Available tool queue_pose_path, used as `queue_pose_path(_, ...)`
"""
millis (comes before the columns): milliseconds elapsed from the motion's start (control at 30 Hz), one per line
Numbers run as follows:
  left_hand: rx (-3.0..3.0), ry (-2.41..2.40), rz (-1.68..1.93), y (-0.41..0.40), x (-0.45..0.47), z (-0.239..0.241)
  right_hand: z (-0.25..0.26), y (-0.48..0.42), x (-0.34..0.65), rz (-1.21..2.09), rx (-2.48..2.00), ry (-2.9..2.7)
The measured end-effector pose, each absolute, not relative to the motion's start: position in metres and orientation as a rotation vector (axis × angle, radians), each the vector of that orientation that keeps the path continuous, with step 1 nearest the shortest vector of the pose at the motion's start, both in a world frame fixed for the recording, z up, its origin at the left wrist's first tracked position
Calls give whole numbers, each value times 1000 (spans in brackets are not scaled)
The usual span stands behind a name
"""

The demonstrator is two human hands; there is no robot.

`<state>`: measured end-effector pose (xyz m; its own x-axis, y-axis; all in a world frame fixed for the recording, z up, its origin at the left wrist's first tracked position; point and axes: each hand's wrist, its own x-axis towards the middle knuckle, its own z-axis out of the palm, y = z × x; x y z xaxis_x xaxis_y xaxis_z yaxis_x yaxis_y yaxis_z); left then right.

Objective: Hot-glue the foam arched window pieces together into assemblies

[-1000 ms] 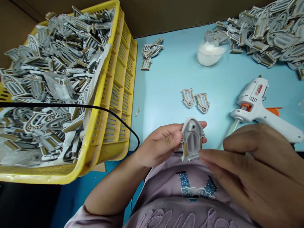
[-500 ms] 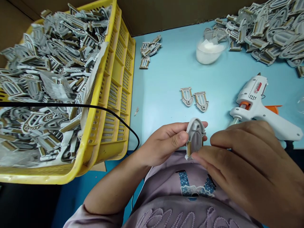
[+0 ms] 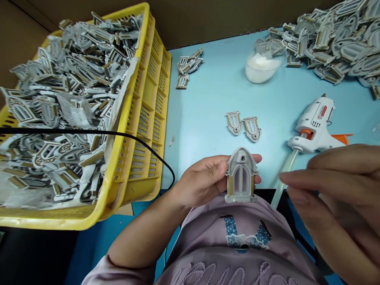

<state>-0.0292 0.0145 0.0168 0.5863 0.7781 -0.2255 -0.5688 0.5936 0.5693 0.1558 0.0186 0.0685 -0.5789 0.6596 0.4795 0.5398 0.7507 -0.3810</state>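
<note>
My left hand [image 3: 200, 180] grips a small grey plastic window frame [image 3: 242, 174] by its left side, thumb in front and fingers behind. The frame stands upright with its pointed arch at the top, facing me, and has gold-brown strips down both sides. Apart from it, to the right, is my right hand [image 3: 335, 198], thumb and forefinger drawn close together. Whether anything small sits between those tips I cannot make out. Beyond the held piece, two similar window frames [image 3: 234, 123] lie on the blue table [image 3: 208, 107].
A yellow crate [image 3: 142, 158] heaped with such parts stands left, a black cable [image 3: 139, 142] across it. A white glue gun [image 3: 316, 122] with a glue stick [image 3: 286, 176] lies right. Behind are a clear cup [image 3: 261, 71] of white material and a parts pile [image 3: 335, 43].
My right hand has let go of the window frame's lower edge and drawn back to the right. In my left hand the frame has turned to face me squarely.
</note>
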Motion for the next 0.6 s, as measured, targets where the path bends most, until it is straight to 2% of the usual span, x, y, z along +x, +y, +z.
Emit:
queue_pose_path(300,592,557,821,13,-28,15,70,15,176,470,-950,-2286)
queue_pose_path(600,792,625,797,18,-25,15,66,21,172,317,-844,-2538)
